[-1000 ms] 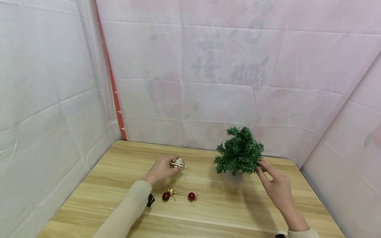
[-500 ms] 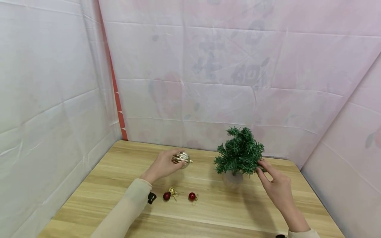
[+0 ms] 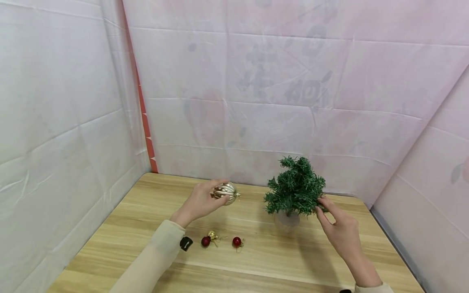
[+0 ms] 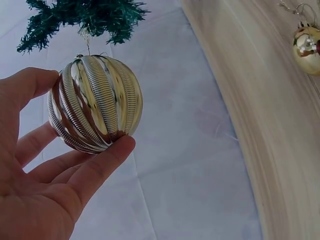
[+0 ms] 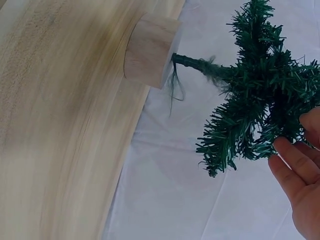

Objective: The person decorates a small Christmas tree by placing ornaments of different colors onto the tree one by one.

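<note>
My left hand (image 3: 198, 203) holds a large gold striped Christmas bauble (image 4: 100, 102) between thumb and fingers, raised above the table. The bauble's capped end, with a thin hanging loop, points right in the head view. A small green artificial Christmas tree (image 3: 294, 187) stands upright on a round wooden base (image 5: 150, 52). At its right side, my right hand (image 3: 342, 230) pinches the tip of a branch between thumb and fingers. The bauble and the tree are apart in the head view.
On the wooden table (image 3: 256, 272) lie a small gold bauble (image 3: 211, 234), a dark red bauble (image 3: 205, 241) touching or close to it, and a red bauble (image 3: 236, 242) farther right. Pale cloth walls (image 3: 227, 122) enclose the table's back and sides.
My left hand has lifted the gold striped bauble and carried it slightly right and away from me. The right hand and the tree have stayed in place.
</note>
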A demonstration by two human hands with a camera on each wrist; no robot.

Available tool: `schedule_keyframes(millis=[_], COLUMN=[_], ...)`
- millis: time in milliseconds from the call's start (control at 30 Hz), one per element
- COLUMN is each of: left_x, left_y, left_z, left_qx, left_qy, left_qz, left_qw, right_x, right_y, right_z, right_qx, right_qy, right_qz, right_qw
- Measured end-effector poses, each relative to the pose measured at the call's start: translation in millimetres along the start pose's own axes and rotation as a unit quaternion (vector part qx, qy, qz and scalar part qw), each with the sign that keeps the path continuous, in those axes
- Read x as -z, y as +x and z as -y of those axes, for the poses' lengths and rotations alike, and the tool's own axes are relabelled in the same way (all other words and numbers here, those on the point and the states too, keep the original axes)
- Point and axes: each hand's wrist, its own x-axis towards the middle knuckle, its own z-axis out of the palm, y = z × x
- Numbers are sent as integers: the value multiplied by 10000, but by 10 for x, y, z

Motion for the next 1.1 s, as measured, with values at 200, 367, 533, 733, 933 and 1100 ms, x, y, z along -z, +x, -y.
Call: schedule_keyframes(millis=[200,367,533,733,933,1100], left_x=[12,14,11,-1,1,3], left_y=[-1,2,13,18,10,7], left_z=[-62,-102,-134,-167,-212,-249], left_qx=[26,-45,-83,-118,-74,-92], left_qy=[-40,-98,-352,-459,-603,-624], left_qz=[-66,-91,-76,-126,-48,-3], left_qw=[10000,9999,9993,9988,9981,9980], right_x=[10,21,47,70,75,15], right_y=[12,31,74,137,205,262], right_z=[21,47,97,209,354,459], right_qx=[51,-4,-76,-12,10,153], right_qy=[-84,-126,-122,-11,105,219], right_qz=[-35,-158,-265,-270,-184,-308], right_qw=[9999,9998,9995,9996,9998,9992])
